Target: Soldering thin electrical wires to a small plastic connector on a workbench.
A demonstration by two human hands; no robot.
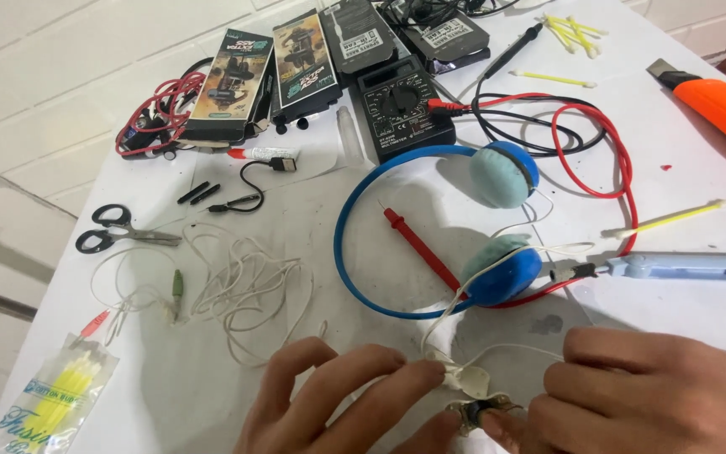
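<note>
Pinching a small white plastic piece (469,380) between fingertips of left hand (338,402), low at table's near edge; fingers together, clamped on it. Right hand (632,395) alongside, fingertips closed on a small metal part (472,414) just beneath the white piece. Thin white wire (497,349) running from the piece up to blue headphones (430,227), near, just above both hands. Red probe (420,248) lying inside the headband loop. Soldering iron (682,267) to the right, tip close to lower ear pad. Tangled white cable (237,286) left of hands, scissors (119,229) beyond it near table's left edge. Black meter (401,105) and orange knife (720,99) farther back. Bare white table (212,395) left of left hand.
</note>
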